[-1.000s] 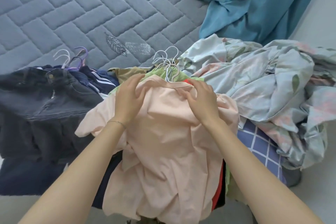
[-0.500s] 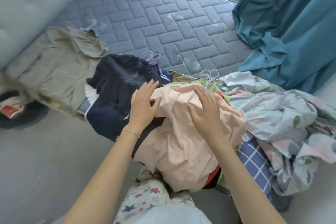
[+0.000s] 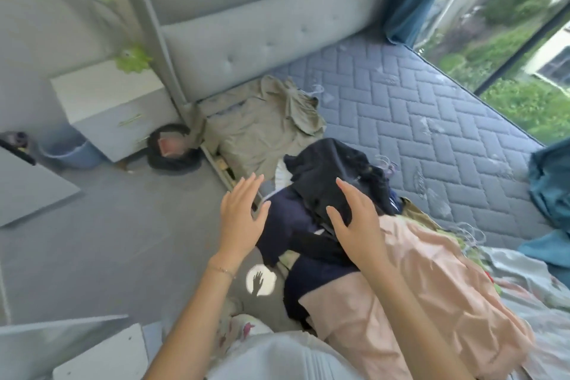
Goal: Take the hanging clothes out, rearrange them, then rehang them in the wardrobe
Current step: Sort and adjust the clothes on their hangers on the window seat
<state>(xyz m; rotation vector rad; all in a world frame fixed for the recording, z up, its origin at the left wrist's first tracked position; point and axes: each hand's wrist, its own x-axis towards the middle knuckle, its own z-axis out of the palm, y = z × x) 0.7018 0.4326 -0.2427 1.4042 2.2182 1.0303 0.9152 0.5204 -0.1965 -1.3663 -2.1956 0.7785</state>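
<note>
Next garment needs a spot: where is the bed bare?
The grey quilted mattress is bare from the crumpled khaki shirt and the dark navy clothes pile across to the window. The near edge is crowded: that pile, the peach garment, the floral sheet.

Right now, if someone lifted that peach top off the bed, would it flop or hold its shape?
Probably floppy: the peach top lies creased and draped in folds. Likely light, since the fabric looks thin. It may snag on the wire hangers beside it.
</note>
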